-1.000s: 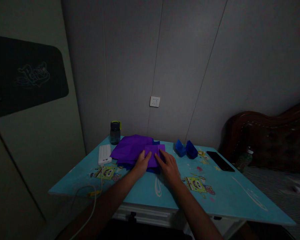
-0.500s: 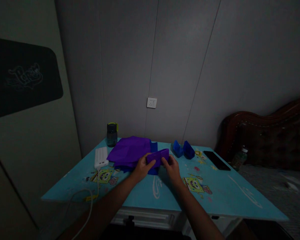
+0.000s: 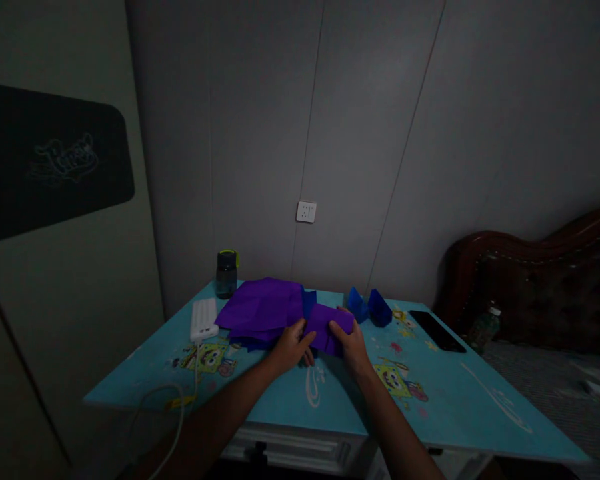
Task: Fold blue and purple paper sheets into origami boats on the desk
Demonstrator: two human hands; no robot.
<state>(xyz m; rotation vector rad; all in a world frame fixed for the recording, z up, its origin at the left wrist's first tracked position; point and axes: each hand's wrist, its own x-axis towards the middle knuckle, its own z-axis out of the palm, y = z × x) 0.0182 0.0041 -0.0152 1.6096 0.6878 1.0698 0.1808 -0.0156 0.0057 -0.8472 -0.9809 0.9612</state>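
A folded piece of purple paper (image 3: 329, 325) is held between my two hands, above the middle of the table. My left hand (image 3: 293, 345) pinches its left edge, thumb in front and fingers behind. On the right side, my right hand (image 3: 350, 339) grips it with the thumb across the front face. Just left of it lies a stack of purple sheets (image 3: 265, 303), with darker blue sheets (image 3: 309, 301) showing under its edge. Behind my right hand stand two folded blue paper pieces, a lighter one (image 3: 357, 305) and a darker one (image 3: 379, 309).
A white power bank (image 3: 203, 320) with a cable lies on the table's left side, near a dark bottle (image 3: 227, 275). At the right lies a black phone (image 3: 437, 331). Beyond the blue tabletop (image 3: 450, 400) stands a clear bottle (image 3: 485, 328) by a leather headboard.
The purple paper has turned in my hands and now shows a broader, flatter face, tilted down to the right. My left fingers have shifted lower along its edge. The view has moved slightly.
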